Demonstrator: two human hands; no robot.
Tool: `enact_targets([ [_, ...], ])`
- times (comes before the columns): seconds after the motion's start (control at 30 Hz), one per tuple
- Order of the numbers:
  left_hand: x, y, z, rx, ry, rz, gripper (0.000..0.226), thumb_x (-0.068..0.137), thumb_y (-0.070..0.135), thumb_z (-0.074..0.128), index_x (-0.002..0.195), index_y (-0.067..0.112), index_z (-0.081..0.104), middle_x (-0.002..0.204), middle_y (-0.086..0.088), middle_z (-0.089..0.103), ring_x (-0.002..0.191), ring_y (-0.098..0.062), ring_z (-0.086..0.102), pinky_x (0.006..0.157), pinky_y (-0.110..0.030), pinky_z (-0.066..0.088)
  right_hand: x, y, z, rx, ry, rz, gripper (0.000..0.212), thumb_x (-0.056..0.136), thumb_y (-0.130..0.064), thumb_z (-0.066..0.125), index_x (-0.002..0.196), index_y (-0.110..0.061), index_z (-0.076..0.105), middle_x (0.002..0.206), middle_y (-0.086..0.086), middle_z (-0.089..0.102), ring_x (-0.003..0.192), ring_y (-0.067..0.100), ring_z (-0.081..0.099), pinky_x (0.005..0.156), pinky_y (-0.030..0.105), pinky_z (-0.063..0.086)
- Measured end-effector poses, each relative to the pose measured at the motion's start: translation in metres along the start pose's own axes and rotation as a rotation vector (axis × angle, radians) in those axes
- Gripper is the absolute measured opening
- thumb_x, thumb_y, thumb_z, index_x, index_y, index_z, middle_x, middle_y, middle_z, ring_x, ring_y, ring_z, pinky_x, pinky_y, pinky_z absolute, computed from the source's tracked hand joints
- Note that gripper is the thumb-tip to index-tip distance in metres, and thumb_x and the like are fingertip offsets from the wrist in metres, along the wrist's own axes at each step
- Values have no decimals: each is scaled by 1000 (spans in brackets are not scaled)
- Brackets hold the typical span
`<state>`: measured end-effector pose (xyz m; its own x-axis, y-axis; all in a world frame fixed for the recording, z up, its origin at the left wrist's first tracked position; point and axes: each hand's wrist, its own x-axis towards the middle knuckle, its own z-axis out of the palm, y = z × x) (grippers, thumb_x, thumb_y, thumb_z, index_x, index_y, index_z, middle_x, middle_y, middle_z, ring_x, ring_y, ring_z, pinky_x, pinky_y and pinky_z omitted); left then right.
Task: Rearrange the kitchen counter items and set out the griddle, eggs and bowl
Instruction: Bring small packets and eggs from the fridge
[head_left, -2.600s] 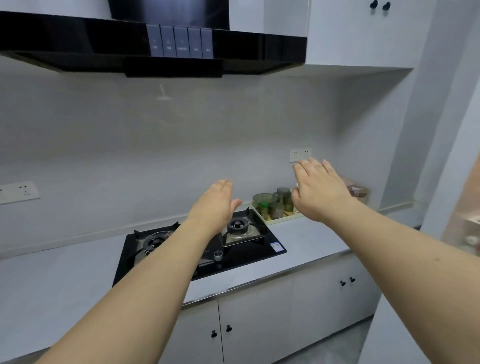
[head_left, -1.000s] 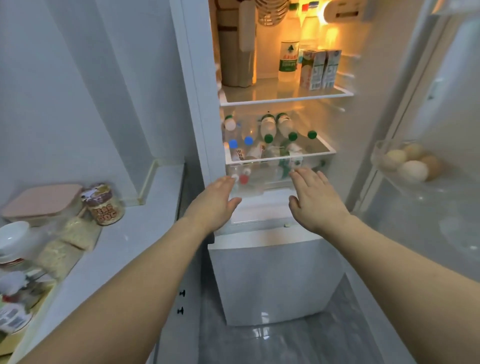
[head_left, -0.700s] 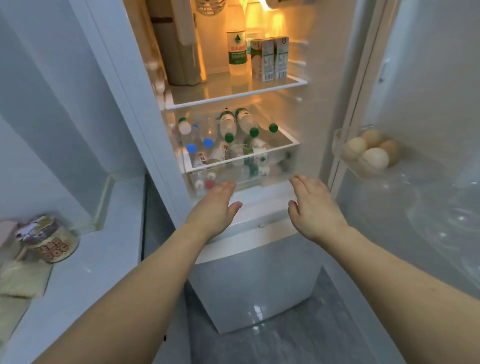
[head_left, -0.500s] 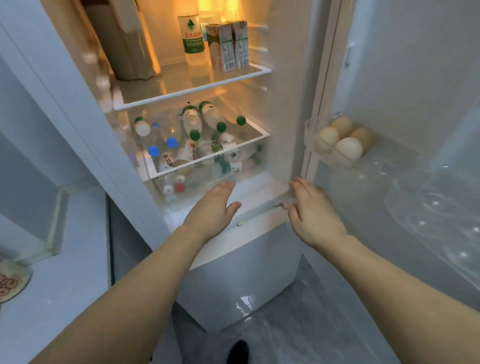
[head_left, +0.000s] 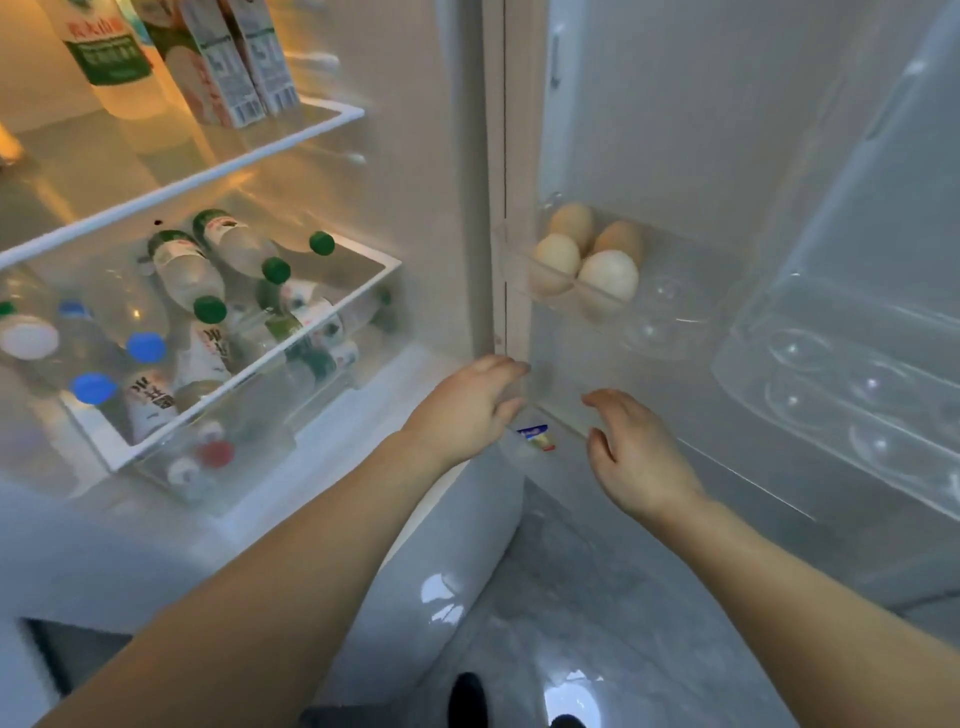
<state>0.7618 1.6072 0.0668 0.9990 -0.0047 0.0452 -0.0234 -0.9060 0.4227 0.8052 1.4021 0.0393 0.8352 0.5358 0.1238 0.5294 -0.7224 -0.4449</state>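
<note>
Both forearms reached forward. Left hand (head_left: 467, 402) and right hand (head_left: 631, 452) hovered empty, fingers loosely spread, below the door shelf. Since half a second earlier the view had swung right, bringing the four eggs (head_left: 589, 260) nearer to centre, just above the hands in the clear door tray (head_left: 670, 317). Likely next: lifting eggs out. Farther left, bottles (head_left: 208, 270) lay in the drawer (head_left: 244, 371); cartons (head_left: 234, 57) stood on the upper shelf. Griddle and bowl not in view.

open fridge: capped bottles (head_left: 187, 270) lying in clear drawer (head_left: 249, 364); two cartons (head_left: 234, 62) upright on glass shelf (head_left: 208, 171).
</note>
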Motion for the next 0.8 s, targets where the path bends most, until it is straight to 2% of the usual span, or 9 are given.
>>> enact_targets([
  [0.17,34,9,13,7,-136,75,37,94,24,57,131,15,58,127,-6,61,109,-23,60,92,-32,46,-9,15,10,79,-92,301,39,89,-11,55,128,-6,54,132,12,51,124,27,48,101,25,31],
  [0.3,60,23,30,135,-294,86,45,91,27,59,134,16,55,133,-10,58,121,-28,53,96,-31,44,-16,29,16,52,-213,614,53,90,-44,59,131,-12,50,136,10,49,125,27,47,98,31,38],
  [0.4,76,30,47,220,-468,24,51,86,23,62,136,16,51,137,-8,54,122,-29,52,96,-35,47,-16,38,18,-3,-262,730,65,85,-61,56,127,-12,50,132,10,51,122,29,51,94,35,43],
  [0.5,84,36,59,352,-596,-5,46,86,23,66,128,9,56,126,-11,61,111,-29,60,81,-32,50,-9,37,21,-51,-291,738,48,84,-56,60,109,-15,52,118,9,58,107,30,58,79,32,47],
  [0.57,86,38,65,411,-613,-16,42,86,24,68,123,7,58,121,-11,62,108,-28,61,75,-30,46,-4,33,23,-84,-344,735,39,84,-44,62,108,-15,52,114,8,60,104,29,59,73,29,42],
  [0.7,90,35,76,461,-644,-74,47,84,30,73,122,7,58,119,-9,63,109,-27,62,83,-33,49,4,30,28,-145,-381,724,34,86,-34,61,112,-14,55,115,7,60,105,28,60,72,28,39],
  [0.8,94,28,81,462,-668,-107,32,84,27,72,108,8,62,100,-7,63,93,-26,62,74,-34,49,9,29,30,-164,-394,700,33,87,-30,61,115,-12,57,117,8,60,105,28,60,74,29,41],
])
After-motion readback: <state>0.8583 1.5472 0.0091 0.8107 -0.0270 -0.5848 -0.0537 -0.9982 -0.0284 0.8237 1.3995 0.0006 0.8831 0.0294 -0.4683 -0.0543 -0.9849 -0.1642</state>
